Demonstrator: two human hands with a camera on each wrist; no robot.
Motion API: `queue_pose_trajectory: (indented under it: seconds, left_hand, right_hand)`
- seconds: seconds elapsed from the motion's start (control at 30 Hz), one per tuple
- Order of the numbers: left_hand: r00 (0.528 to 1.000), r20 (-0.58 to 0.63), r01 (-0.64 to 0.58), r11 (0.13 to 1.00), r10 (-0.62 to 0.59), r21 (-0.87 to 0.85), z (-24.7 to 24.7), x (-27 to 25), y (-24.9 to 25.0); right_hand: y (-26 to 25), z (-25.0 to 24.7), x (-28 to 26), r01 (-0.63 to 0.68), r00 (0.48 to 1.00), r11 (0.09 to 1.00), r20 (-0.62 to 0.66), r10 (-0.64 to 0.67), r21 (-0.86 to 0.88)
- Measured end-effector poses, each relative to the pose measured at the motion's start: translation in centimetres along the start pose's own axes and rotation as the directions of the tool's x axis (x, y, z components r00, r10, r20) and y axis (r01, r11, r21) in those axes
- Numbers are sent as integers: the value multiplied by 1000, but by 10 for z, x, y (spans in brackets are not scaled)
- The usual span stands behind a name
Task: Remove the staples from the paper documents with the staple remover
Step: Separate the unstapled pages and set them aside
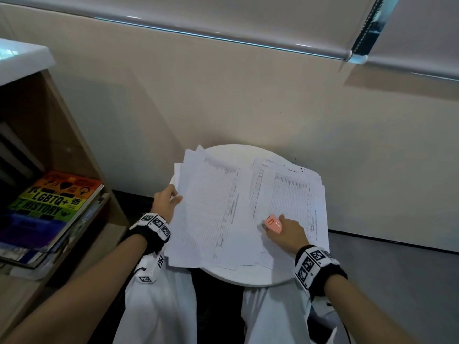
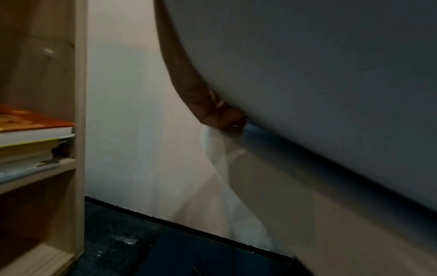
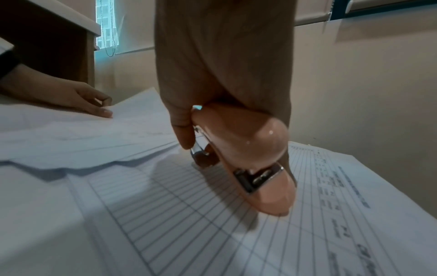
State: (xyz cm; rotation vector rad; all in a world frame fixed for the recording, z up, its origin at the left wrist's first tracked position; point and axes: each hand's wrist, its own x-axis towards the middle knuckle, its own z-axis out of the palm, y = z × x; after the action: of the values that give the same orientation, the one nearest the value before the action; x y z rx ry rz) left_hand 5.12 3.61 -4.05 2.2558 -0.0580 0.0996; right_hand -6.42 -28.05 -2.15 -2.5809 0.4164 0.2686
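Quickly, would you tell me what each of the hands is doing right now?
Left hand: pinching the left paper stack.
Right hand: gripping the pink staple remover.

Head view: looking down and forward from above at the round white desk [image 1: 250, 279], both forearms entering from below, wall behind, bookshelf [image 1: 62, 135] at left. Left wrist view: sitting low and very close under a lifted sheet [image 2: 319, 84], facing the wall and the bookshelf [image 2: 79, 112], which it is sharing with the head view. Right wrist view: looking along the right hand [image 3: 222, 61] from just above the papers [image 3: 165, 214], facing the wall; it is sharing the left hand [image 3: 78, 99] and papers with the head view
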Motion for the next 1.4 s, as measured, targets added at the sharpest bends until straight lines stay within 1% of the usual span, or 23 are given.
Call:
queue_pose_trajectory:
  seconds: [0.03, 0.1, 0.13, 0.2, 0.27, 0.3, 0.4, 0.47, 0.53, 0.6, 0.63, 0.67, 0.73, 0.77, 0.8, 0.87, 0.93, 1.0, 1.07, 1.17, 1.27, 1.33, 1.4]
  left_hand:
    - [1000, -14, 17, 998, -16, 58, 2, 0, 4]
    - [992, -123, 46, 984, -25, 170, 4, -3, 10]
    - [987, -161, 15, 988, 11, 154, 2, -5, 13]
    - [980, -152, -130, 991, 129, 2, -2, -9, 16]
    - [980, -102, -191, 957, 172, -217, -9, -16, 23]
    - [984, -85, -176, 935, 158, -306, -12, -20, 27]
    - [995, -43, -103, 888, 93, -449, -18, -39, 42]
    - [996, 45, -42, 854, 76, -519, -18, -55, 49]
    - [983, 159, -5, 871, 95, -491, -13, -75, 54]
    - [962, 259, 15, 937, 81, -348, -1, -96, 54]
    - [955, 295, 36, 964, 44, -263, 7, -104, 52]
    - [943, 332, 77, 979, -10, -190, 15, -110, 50]
    - [902, 417, 146, 988, -113, -47, 27, -117, 46]
    - [881, 452, 134, 990, -136, 38, 30, -119, 46]
    - [873, 468, 86, 987, -139, 133, 32, -120, 47]
    - [906, 410, -63, 925, -104, 376, 33, -120, 54]
    - [943, 332, -203, 783, -4, 588, 30, -115, 64]
    - [930, 354, -313, 718, 99, 622, 30, -103, 72]
    - [875, 467, -404, 723, 126, 561, 32, -85, 75]
    - [780, 625, -430, 741, 18, 515, 38, -59, 75]
    - [701, 710, -460, 713, -75, 529, 44, -40, 75]
    - [687, 725, -474, 720, -57, 507, 45, -34, 74]
    - [698, 716, -479, 741, -3, 471, 44, -33, 73]
  right_hand:
    - [1, -1, 1, -7, 1000, 1000, 2, 7, 9]
    - [2, -1, 1, -22, 1000, 999, 0, 22, 30]
    - [3, -2, 1, -31, 1000, 999, 3, 31, 45]
    - [3, -4, 0, -52, 999, 990, 18, 50, 128]
    - [3, -8, -2, -73, 997, 952, 35, 66, 297]
    - [2, -11, -4, -92, 996, 917, 36, 85, 388]
    - [4, -19, -7, -165, 981, 775, 21, 192, 610]
    - [5, -24, -9, -161, 952, 701, -79, 297, 695]
    - [4, -29, -9, -79, 877, 626, -244, 413, 776]
    - [-3, -40, -11, 82, 806, 545, -377, 456, 834]
    - [-8, -46, -13, 148, 799, 521, -412, 438, 841]
    - [-15, -52, -15, 175, 824, 513, -410, 391, 841]
    - [-28, -59, -20, 93, 929, 587, -282, 239, 804]
    - [-35, -59, -21, 20, 972, 652, -167, 164, 758]
    - [-41, -56, -21, -44, 993, 710, -46, 108, 703]
    - [-52, -44, -19, -120, 990, 774, 137, 43, 621]
    - [-64, -28, -14, -134, 977, 836, 214, 21, 532]
    - [-76, -12, -8, -111, 979, 888, 203, 20, 445]
    - [-88, 1, 1, -66, 988, 935, 151, 14, 348]
    - [-98, 15, 14, 15, 996, 982, 79, -31, 187]
    - [-104, 26, 27, 52, 999, 998, 4, -52, 34]
    - [-108, 33, 32, 31, 999, 999, -12, -30, 22]
    - [-111, 39, 36, 23, 999, 1000, -30, -23, 0]
